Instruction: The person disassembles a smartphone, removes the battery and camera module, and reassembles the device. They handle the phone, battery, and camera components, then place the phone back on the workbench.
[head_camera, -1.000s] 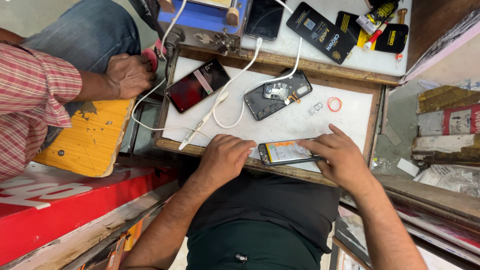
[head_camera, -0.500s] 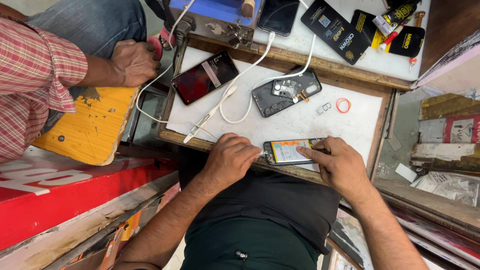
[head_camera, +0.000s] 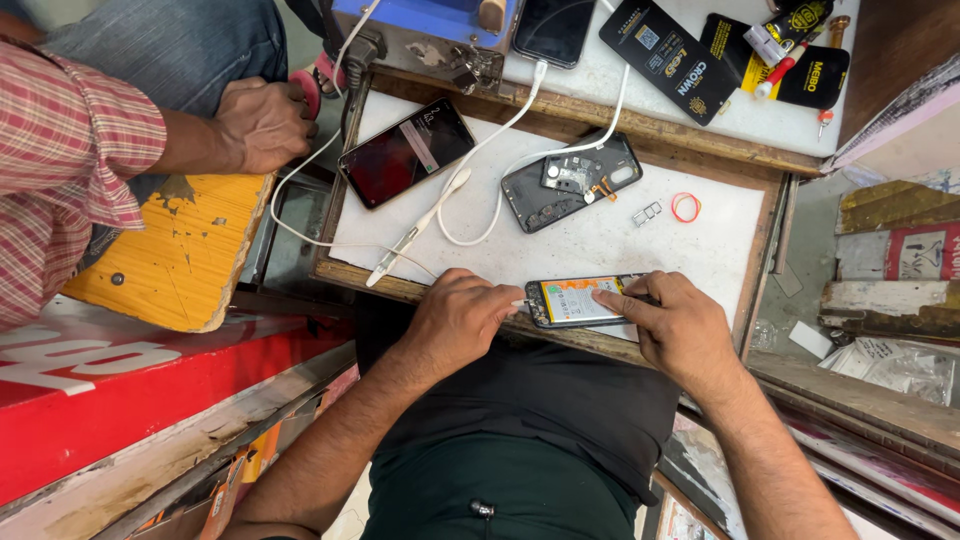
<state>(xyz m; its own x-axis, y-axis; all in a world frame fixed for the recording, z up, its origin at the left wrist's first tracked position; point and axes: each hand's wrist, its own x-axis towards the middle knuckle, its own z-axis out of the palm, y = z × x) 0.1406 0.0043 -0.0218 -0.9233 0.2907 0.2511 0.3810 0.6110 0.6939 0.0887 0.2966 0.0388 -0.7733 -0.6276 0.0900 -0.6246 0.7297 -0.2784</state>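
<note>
Both hands are on an opened phone (head_camera: 572, 301) lying flat at the near edge of the white worktop (head_camera: 600, 240), its pale battery facing up. The left hand (head_camera: 458, 318) is curled at the phone's left end, fingers bent in against it, pinning that end. The right hand (head_camera: 680, 325) covers the right end, its forefinger stretched out and pressing down on the battery.

Farther back on the worktop lies a dark back cover (head_camera: 570, 182) with its inner side up, and just right of it sit a small metal tray piece (head_camera: 647, 213) and a red rubber band (head_camera: 686, 207). A second phone (head_camera: 406, 152) with a dark reddish screen lies to the left, white cables (head_camera: 470, 165) looping across between them.

Off to the left, another person's hand (head_camera: 265, 125) rests beside a worn yellow board (head_camera: 165, 250).
</note>
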